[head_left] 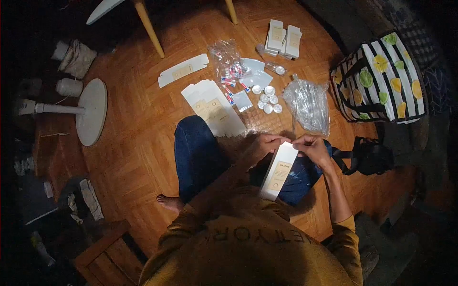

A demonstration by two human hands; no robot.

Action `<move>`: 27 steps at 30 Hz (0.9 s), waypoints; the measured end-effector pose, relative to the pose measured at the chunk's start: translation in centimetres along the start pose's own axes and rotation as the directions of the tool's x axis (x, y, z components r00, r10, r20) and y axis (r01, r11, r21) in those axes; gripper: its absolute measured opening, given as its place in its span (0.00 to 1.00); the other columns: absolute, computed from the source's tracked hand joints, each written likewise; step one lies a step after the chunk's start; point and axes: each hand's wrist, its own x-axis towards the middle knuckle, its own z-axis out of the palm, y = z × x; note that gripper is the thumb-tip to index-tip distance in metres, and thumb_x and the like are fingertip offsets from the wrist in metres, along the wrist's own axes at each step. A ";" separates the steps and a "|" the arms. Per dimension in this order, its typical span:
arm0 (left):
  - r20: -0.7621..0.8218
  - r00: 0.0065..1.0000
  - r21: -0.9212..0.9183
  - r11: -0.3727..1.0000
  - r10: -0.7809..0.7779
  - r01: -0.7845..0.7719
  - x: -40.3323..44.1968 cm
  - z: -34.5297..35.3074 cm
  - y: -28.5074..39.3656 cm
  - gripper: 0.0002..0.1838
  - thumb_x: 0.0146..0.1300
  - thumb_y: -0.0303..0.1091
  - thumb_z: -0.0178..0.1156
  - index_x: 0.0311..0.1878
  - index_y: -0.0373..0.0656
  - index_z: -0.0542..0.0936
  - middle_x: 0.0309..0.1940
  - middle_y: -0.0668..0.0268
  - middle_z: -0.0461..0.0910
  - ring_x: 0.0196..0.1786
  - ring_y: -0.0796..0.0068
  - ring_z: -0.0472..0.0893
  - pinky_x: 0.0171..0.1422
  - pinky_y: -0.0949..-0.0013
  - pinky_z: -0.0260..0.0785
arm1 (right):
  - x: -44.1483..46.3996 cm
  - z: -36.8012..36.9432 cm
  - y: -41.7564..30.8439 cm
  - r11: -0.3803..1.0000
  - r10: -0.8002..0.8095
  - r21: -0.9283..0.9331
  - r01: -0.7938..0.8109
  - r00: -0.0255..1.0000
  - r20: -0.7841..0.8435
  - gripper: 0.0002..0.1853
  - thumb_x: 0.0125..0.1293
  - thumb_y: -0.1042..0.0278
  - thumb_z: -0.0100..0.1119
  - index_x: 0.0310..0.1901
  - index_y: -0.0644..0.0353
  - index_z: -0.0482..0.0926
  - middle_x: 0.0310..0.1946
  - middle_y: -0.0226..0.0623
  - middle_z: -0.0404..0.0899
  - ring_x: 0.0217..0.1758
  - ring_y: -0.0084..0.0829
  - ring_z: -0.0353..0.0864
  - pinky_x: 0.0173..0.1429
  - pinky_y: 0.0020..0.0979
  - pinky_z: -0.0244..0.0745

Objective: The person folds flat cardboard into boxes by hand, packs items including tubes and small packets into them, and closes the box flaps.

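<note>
Pinching a slim white cardboard box (272,181) at its top end, the left hand (265,144) and right hand (315,150) hold it over the inner edge of the right denim-clad leg (305,176). Uneven pressure could crease that end; slack fingers could drop it.

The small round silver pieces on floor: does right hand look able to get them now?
Probably yes: the silver pieces lie uncovered ahead, though the right hand holds a white cardboard box.
</note>
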 end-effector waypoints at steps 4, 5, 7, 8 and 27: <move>-0.038 0.985 0.476 0.870 0.170 -0.131 -1.1 0.3 1.9 0.15 0.65 0.34 0.50 0.48 0.34 0.76 0.41 0.60 0.80 0.43 0.74 0.79 0.49 0.73 0.70 | -0.5 0.9 1.7 0.995 -0.085 0.045 0.088 0.995 -0.047 0.07 0.58 0.71 0.61 0.36 0.65 0.81 0.28 0.29 0.78 0.28 0.16 0.74 0.29 0.17 0.69; 0.044 0.957 0.677 0.696 0.287 -0.239 -1.4 0.3 2.6 0.14 0.64 0.32 0.50 0.48 0.34 0.77 0.40 0.59 0.80 0.42 0.74 0.80 0.47 0.72 0.71 | -0.8 1.2 2.3 0.990 -0.133 0.037 0.137 0.987 -0.090 0.08 0.58 0.71 0.61 0.38 0.64 0.81 0.29 0.28 0.77 0.29 0.15 0.73 0.31 0.17 0.69; 0.127 0.932 0.770 0.559 0.338 -0.307 -1.3 -0.5 2.0 0.13 0.64 0.31 0.51 0.48 0.35 0.77 0.39 0.58 0.80 0.41 0.73 0.80 0.46 0.72 0.71 | -1.7 2.7 3.2 0.978 -0.202 0.027 0.208 0.968 -0.151 0.09 0.59 0.71 0.62 0.40 0.64 0.81 0.29 0.27 0.76 0.30 0.15 0.73 0.33 0.17 0.68; 0.219 0.902 0.837 0.403 0.371 -0.369 -1.1 -0.8 1.5 0.13 0.64 0.30 0.51 0.48 0.35 0.77 0.38 0.58 0.80 0.39 0.71 0.80 0.44 0.72 0.71 | -2.2 3.5 3.8 0.961 -0.268 0.014 0.278 0.939 -0.215 0.10 0.59 0.71 0.62 0.41 0.64 0.80 0.28 0.27 0.75 0.31 0.15 0.72 0.35 0.16 0.67; -0.346 0.714 0.921 0.364 0.609 0.137 1.7 -11.9 4.7 0.29 0.56 0.44 0.60 0.61 0.47 0.67 0.63 0.53 0.60 0.64 0.52 0.61 0.66 0.55 0.55 | 11.9 8.3 0.6 0.712 -0.586 -0.535 0.456 0.805 -0.094 0.50 0.49 0.63 0.65 0.68 0.66 0.43 0.59 0.58 0.59 0.60 0.54 0.62 0.62 0.42 0.59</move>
